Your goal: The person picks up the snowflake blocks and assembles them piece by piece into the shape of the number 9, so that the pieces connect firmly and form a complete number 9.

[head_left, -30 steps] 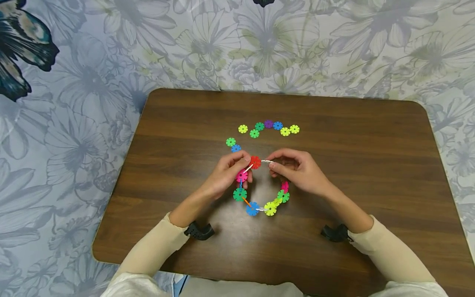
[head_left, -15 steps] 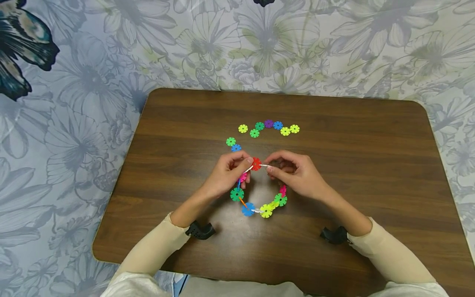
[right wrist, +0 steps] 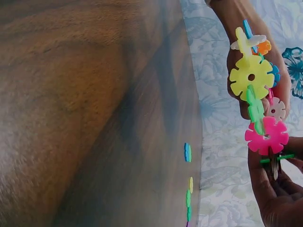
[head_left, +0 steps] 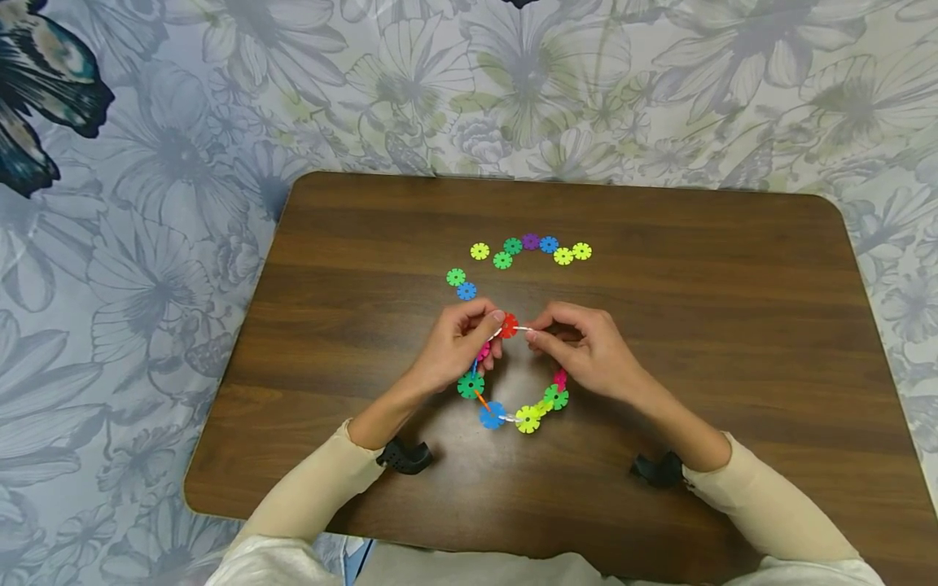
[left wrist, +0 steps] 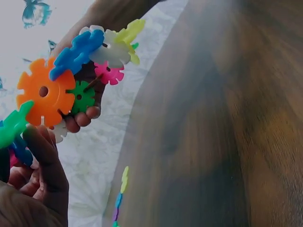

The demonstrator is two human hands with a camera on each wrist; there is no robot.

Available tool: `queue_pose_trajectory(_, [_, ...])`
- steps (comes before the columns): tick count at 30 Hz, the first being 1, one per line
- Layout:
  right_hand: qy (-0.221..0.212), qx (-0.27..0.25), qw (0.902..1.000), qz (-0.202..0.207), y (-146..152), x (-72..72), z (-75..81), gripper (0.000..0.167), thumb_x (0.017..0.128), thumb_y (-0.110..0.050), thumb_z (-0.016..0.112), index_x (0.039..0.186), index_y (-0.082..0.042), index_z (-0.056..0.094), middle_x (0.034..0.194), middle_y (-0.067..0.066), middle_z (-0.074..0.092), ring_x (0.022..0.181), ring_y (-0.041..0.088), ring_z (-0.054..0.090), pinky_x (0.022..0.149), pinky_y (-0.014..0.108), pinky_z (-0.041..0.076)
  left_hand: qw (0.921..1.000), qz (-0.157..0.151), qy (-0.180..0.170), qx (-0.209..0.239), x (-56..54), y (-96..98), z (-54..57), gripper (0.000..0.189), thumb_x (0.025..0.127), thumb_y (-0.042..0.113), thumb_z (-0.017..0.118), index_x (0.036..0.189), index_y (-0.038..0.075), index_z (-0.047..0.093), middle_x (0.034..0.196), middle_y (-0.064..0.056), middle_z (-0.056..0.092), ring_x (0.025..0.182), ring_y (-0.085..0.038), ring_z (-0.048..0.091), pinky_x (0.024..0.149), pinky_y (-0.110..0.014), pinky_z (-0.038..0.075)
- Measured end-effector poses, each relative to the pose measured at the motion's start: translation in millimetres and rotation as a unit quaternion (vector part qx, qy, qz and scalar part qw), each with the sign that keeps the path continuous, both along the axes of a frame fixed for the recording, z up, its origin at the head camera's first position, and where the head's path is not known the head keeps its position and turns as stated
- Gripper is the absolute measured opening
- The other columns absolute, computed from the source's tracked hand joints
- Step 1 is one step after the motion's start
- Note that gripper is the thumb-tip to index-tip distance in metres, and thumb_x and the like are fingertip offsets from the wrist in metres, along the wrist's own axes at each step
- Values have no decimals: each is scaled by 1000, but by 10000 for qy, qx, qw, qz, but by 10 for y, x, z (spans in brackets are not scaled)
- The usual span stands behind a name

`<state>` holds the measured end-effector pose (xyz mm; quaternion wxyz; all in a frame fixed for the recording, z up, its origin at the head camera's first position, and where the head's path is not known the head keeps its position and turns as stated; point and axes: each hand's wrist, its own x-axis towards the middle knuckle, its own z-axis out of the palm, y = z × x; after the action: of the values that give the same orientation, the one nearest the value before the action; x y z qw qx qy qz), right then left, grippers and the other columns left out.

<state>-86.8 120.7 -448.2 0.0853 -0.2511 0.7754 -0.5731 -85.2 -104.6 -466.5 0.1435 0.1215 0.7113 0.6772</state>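
A loop of interlocked plastic snowflake discs hangs between my two hands over the table. My left hand [head_left: 458, 346] pinches the loop beside a red disc [head_left: 509, 326]. Opposite it, my right hand [head_left: 589, 350] pinches a white disc [head_left: 522, 328], seen edge-on and meeting the red one. Below hang a green disc [head_left: 471, 385], a blue disc [head_left: 493, 415] and a yellow disc [head_left: 528, 419]. An orange disc [left wrist: 43, 90] faces the left wrist camera. In the right wrist view, a pink disc [right wrist: 266, 137] sits right above the right fingertips. The fingers partly hide the loop's upper side.
Loose discs lie in a curved row beyond the hands on the brown table [head_left: 330, 325], among them a purple disc [head_left: 531, 242] and a yellow-green disc [head_left: 479, 251]. A green disc [head_left: 456, 277] and a blue disc [head_left: 466, 290] lie near the left hand.
Both hands have come slightly closer together and a little nearer the body. The loop's lower part has swung slightly left and down, and its left-hand pink disc has turned more edge-on.
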Motion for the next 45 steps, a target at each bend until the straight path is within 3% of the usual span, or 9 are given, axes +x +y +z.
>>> queue_pose_trajectory(3, [67, 27, 10000, -39, 7, -23, -120, 7, 93, -10, 73, 93, -4, 71, 84, 2, 71, 73, 13, 69, 67, 32, 61, 10000, 35, 25, 33, -5, 21, -30, 26, 106, 18, 54, 90, 0, 63, 67, -29, 60, 46, -34, 55, 40, -31, 51])
queue_pose_trajectory(6, [-7, -18, 10000, -2, 9, -54, -176, 6, 94, -14, 73, 94, -9, 71, 84, 3, 73, 72, 15, 70, 65, 31, 61, 9998, 0, -95, 186, -26, 21, -57, 28, 106, 20, 54, 89, -2, 61, 65, -25, 58, 44, -29, 54, 39, -30, 49])
queue_pose_trajectory(10, [-581, -314, 9975, 245, 30, -125, -206, 9, 95, -18, 72, 101, -12, 69, 88, 8, 73, 74, 22, 72, 66, 40, 62, 9965, -27, -576, 606, -79, -6, -92, 30, 106, 21, 53, 89, -4, 59, 62, -15, 59, 43, -17, 52, 38, -29, 46])
queue_pose_trajectory(14, [-1144, -551, 9911, 398, 116, -185, -233, 15, 97, -14, 68, 112, -9, 68, 98, 14, 72, 78, 27, 69, 68, 37, 60, 9910, -20, -1009, 881, -143, -39, -120, 29, 106, 23, 51, 95, -2, 59, 63, -8, 62, 44, -16, 54, 40, -28, 47])
queue_pose_trajectory(21, [-1360, -716, 9881, 45, 240, -221, -314, 17, 96, -12, 69, 112, -7, 67, 102, 20, 71, 86, 20, 72, 74, 31, 61, 9818, -105, -1456, 1215, -174, -117, -176, 53, 109, 47, 36, 125, 0, 56, 94, -20, 72, 59, -19, 64, 54, -33, 58])
queue_pose_trajectory(27, [-1867, -1467, 9700, -522, 279, -196, -396, 24, 96, -11, 69, 116, 0, 61, 104, 22, 70, 86, 16, 72, 76, 32, 62, 9840, -2, -1048, 1439, -150, -156, -191, 42, 107, 33, 49, 140, 7, 47, 125, -31, 62, 83, -30, 71, 79, -39, 62])
queue_pose_trajectory(32, [-2194, -2019, 9523, -651, 252, -165, -432, 26, 97, -10, 68, 117, 2, 57, 103, 14, 69, 87, 15, 73, 79, 36, 63, 9870, -66, -800, 1393, -136, -133, -180, 33, 109, 25, 42, 140, 12, 43, 118, -21, 65, 83, -31, 70, 75, -37, 61])
queue_pose_trajectory(40, [-2051, -2009, 9560, -608, 218, -131, -438, 25, 98, -9, 66, 117, 3, 56, 103, 21, 66, 89, 23, 73, 77, 40, 62, 9979, -29, -163, 625, -120, -93, -187, 36, 112, 31, 31, 139, 11, 47, 111, -21, 66, 80, -53, 59, 59, -40, 59])
queue_pose_trajectory(45, [-1951, -1950, 9598, -522, 229, -124, -441, 23, 98, -7, 66, 116, 3, 56, 103, 21, 65, 87, 22, 72, 77, 40, 62, 9996, -82, 193, 170, -136, -111, -167, 33, 111, 25, 37, 132, 6, 53, 112, -25, 65, 81, -50, 62, 64, -41, 60])
